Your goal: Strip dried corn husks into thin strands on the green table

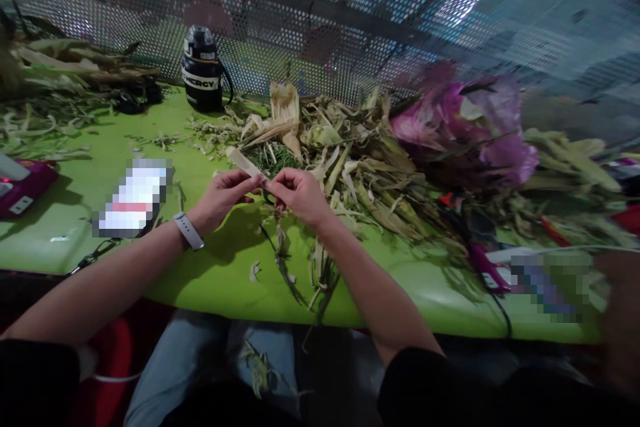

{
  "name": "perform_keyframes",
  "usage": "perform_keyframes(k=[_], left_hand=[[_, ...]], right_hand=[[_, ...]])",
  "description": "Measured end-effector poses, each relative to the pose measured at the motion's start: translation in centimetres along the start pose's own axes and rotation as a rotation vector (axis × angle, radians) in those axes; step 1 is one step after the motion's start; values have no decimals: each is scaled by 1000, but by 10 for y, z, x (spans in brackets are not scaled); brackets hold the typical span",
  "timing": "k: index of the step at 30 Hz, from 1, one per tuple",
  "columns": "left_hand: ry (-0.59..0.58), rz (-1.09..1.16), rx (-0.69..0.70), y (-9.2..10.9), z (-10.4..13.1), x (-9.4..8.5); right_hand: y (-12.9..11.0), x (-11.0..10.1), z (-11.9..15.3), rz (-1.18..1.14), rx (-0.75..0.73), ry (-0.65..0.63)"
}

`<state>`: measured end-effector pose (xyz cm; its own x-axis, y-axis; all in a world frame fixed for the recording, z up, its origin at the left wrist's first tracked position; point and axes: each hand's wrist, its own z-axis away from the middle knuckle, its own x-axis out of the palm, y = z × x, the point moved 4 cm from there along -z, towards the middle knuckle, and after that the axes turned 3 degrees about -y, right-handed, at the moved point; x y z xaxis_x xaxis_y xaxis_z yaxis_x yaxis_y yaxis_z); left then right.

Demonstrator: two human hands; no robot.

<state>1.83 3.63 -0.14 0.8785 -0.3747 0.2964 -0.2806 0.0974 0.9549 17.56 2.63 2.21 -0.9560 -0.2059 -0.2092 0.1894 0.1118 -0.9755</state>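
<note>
A pale strip of corn husk (242, 161) slants up to the left from between my fingertips. My left hand (224, 196), with a light band on its wrist, pinches the strip near its lower end. Against it, my right hand (302, 196) is closed in a pinch at that same end; its fingertips partly hide what lies between them. Just behind my hands are thin green strips (274, 159) on the table. A heap of dry corn husks (373, 177) spreads to the right of my right hand.
A black jug (203, 83) stands at the back of the green table (210, 280). Left of my hands lies a blurred-out phone (134, 197). Pink plastic bag (460, 127) sits back right, a magenta tool (487, 268) at right. Perforated metal panel (320, 7) rises behind.
</note>
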Motion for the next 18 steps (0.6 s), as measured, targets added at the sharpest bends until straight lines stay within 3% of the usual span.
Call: perform_keyframes(k=[5,10,15,18], left_hand=[[26,128,-62,2,1,-4],[32,149,-114,7,0,-7],[-41,76,-118,3,-1,-5],[-86,30,-117,0,-1,-5]], right_hand=[[-5,6,7,138,-83,-143],[-20,-7,10,198,-344,-116],[-22,-3,9,317,-616,-146],[-19,-3,8,300,-682,-114]])
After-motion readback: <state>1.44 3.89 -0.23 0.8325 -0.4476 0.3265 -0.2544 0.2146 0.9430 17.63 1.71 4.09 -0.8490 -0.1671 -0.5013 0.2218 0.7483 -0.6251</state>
